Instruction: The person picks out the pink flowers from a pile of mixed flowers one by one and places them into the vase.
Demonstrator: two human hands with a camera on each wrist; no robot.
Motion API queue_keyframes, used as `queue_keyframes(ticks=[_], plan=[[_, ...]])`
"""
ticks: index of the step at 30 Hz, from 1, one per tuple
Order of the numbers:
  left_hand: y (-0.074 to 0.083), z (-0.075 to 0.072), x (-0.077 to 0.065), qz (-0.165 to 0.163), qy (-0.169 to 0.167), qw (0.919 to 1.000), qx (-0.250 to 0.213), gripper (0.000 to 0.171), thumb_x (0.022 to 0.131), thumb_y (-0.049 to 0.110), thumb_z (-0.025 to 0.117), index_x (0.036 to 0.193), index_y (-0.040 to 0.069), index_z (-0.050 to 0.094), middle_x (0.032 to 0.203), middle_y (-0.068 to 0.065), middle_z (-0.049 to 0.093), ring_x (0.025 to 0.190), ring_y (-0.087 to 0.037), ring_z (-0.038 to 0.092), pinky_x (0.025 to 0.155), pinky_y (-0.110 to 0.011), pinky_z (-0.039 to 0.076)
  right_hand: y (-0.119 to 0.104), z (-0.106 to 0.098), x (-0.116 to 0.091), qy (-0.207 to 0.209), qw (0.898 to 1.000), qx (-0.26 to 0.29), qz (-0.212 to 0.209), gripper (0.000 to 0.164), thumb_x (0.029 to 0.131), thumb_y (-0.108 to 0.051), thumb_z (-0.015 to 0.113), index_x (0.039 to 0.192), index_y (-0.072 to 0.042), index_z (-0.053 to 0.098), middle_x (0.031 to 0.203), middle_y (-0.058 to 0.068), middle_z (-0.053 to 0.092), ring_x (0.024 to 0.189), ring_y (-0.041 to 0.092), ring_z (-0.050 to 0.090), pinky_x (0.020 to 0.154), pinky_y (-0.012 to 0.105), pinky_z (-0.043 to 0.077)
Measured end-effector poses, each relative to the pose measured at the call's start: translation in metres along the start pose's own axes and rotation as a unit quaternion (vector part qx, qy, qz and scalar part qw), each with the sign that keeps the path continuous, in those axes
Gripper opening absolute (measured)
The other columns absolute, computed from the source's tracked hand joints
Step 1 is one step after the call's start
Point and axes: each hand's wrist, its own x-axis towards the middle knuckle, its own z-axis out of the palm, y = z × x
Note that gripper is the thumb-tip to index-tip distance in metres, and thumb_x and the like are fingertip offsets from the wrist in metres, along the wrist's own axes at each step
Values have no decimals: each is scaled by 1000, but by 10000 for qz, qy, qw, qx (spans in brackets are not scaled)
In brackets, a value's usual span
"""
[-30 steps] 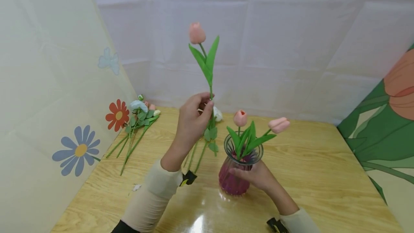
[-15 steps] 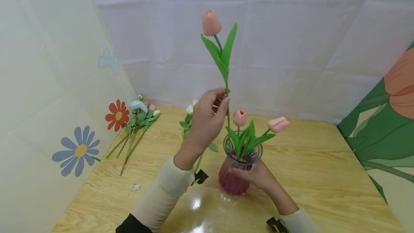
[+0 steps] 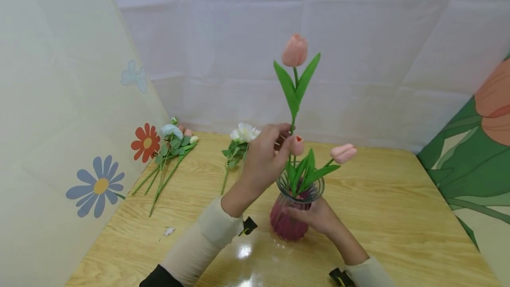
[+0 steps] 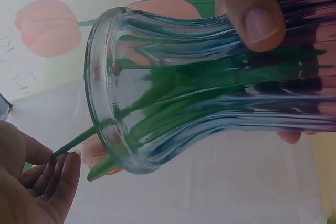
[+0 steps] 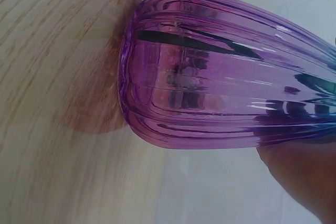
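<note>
A ribbed glass vase point(image 3: 288, 226), pink to purple below and clear at its flared mouth, stands upright on the wood-grain table point(image 3: 382, 216). The right hand point(image 3: 314, 219) grips its waist, thumb on the near side; its other fingers are mostly hidden behind the glass. Above the vase, the left hand point(image 3: 264, 156) pinches the stem of an upright pink artificial tulip point(image 3: 295, 51) between thumb and fingertips, and the stem runs down into the mouth. Two more pink tulips stand in the vase: one upright bloom point(image 3: 297, 146), partly covered by the left hand, and one leaning bloom point(image 3: 343, 153) to the vase's right. Where the stems end inside is hard to make out through the tinted ribs.

Left of the vase and beyond it lies a white artificial flower point(image 3: 243, 133), its lower stems hidden by the left arm. Farther left lies a mixed flower bunch point(image 3: 172, 143). Right of the vase, a printed tulip point(image 3: 496, 90) on the backdrop is cut off by the frame.
</note>
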Motion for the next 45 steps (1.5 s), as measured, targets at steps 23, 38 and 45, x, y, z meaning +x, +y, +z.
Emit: queue_keyframes(ticks=[23, 38, 45], plan=[[-3, 2, -27, 427, -365, 9977, 389, 23, 91, 0, 70, 114, -1, 69, 89, -8, 69, 71, -11, 64, 65, -8, 50, 1, -1, 0, 60, 9996, -88, 271, 73, 86, -17, 82, 146, -7, 42, 135, 18, 60, 123, 36, 58, 105, 57, 45], [-9, -1, -43, 316, -802, 9926, 856, 16, 85, 3, 77, 100, 5, 71, 87, -2, 72, 76, -10, 66, 69, -15, 53, 0, -1, 0, -46, 9999, -91, 77, 72, 88, -17, 80, 148, -12, 42, 133, 12, 62, 120, 24, 61, 100, 30, 49], [-9, -2, -50, 375, -987, 9864, 1263, 19, 84, 14, 82, 101, 10, 74, 93, 1, 72, 86, -10, 66, 76, -21, 53, 1, -1, -2, 7, 9998, -47, 178, 74, 87, -14, 80, 149, -9, 40, 133, 15, 61, 120, 29, 60, 103, 46, 47]])
